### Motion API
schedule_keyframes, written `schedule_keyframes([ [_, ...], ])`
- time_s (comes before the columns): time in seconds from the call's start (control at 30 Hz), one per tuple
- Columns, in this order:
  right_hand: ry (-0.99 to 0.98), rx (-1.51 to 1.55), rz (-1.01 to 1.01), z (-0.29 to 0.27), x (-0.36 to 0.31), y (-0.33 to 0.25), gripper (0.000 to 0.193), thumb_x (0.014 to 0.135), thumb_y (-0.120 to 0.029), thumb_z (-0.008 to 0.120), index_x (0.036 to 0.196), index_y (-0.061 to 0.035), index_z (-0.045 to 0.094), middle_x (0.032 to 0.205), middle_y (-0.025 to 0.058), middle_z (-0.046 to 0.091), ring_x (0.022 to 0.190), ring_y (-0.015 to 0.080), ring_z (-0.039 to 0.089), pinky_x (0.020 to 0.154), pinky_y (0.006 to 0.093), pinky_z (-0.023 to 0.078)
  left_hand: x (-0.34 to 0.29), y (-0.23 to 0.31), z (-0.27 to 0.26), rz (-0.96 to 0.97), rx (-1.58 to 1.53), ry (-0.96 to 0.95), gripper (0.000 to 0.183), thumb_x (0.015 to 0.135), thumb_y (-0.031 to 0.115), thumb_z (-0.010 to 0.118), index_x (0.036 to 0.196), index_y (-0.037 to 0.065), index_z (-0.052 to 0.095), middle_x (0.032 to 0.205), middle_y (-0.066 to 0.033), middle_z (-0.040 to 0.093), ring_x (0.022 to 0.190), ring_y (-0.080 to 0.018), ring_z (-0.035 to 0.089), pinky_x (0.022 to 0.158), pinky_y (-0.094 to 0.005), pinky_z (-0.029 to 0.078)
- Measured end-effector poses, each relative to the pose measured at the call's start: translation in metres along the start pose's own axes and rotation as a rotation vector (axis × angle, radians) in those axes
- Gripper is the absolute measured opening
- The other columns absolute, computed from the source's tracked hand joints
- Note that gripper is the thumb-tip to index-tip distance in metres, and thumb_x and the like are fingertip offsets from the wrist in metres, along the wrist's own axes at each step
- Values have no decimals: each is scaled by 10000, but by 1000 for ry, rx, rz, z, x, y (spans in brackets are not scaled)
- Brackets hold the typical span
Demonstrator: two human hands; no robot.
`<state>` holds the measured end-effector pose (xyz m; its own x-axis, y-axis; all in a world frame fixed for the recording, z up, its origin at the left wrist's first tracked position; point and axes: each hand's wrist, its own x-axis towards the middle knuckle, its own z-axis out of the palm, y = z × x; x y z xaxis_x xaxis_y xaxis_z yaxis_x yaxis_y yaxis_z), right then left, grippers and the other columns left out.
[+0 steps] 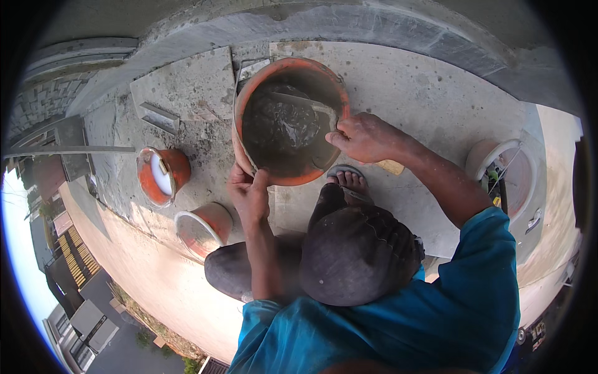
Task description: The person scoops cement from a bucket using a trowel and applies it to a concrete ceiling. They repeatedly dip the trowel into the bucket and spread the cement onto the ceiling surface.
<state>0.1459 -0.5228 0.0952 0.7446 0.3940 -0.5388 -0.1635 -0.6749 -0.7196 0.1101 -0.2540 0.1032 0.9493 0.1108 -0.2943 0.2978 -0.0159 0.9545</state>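
A large orange bucket [291, 181] stands in front of me, holding grey, wet, cement-like mix [280, 134] with a rippled, shiny surface. My left hand [249, 190] is closed on its near-left rim, thumb on top. At the right side of the rim, my right hand [367, 138] is closed around the end of a mix-coated trowel [321, 107]. The trowel's bent neck and part of its flat blade show above the mix; its handle is hidden in my fist. Just below my right wrist lies a yellowish block [391, 167], partly covered by the forearm.
To the left stand an orange bucket [180, 168] with white contents and another pale-rimmed bucket [218, 218] beside my knee. A bucket with tools [476, 159] is at the right. Flat boards [187, 84] and a short metal channel [159, 118] lie near a raised concrete edge [398, 31].
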Motion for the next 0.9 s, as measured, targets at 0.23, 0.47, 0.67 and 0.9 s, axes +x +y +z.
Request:
schedule_keyframes([
  [0.23, -205, 430, 218, 15, 21, -13, 487, 1004, -364, 454, 722, 4, 604, 590, 97, 600, 584, 197, 656, 568, 402, 531, -3, 5, 25, 69, 44, -87, 364, 816, -108, 574, 1172, -64, 634, 1106, -49, 684, 997, -100, 623, 911, -247, 477],
  [0.47, -573, 1436, 180, 23, 4, 28, 381, 1011, -380, 486, 784, -78, 533, 566, 2, 494, 377, 104, 467, 362, 253, 428, 5, -8, 18, 7, -114, -31, 297, 841, -81, 546, 1126, -39, 619, 1013, -78, 686, 860, -130, 667, 781, -295, 578],
  [0.67, -601, 1690, -194, 30, -6, -17, 398, 1038, -363, 465, 787, -63, 539, 600, 28, 520, 381, 119, 494, 333, 262, 432, 22, 0, -15, -131, -379, 130, 355, 844, -11, 539, 1197, 13, 550, 1037, -120, 664, 834, -231, 722, 721, -410, 675],
  [0.9, 296, 1146, -848, -47, -23, -112, 288, 1065, -247, 460, 899, -27, 543, 725, 51, 560, 550, 113, 557, 517, 269, 476, 44, -2, -51, -43, -256, 94, 317, 864, -12, 524, 1174, 25, 579, 1014, -74, 661, 773, -175, 682, 637, -297, 585],
])
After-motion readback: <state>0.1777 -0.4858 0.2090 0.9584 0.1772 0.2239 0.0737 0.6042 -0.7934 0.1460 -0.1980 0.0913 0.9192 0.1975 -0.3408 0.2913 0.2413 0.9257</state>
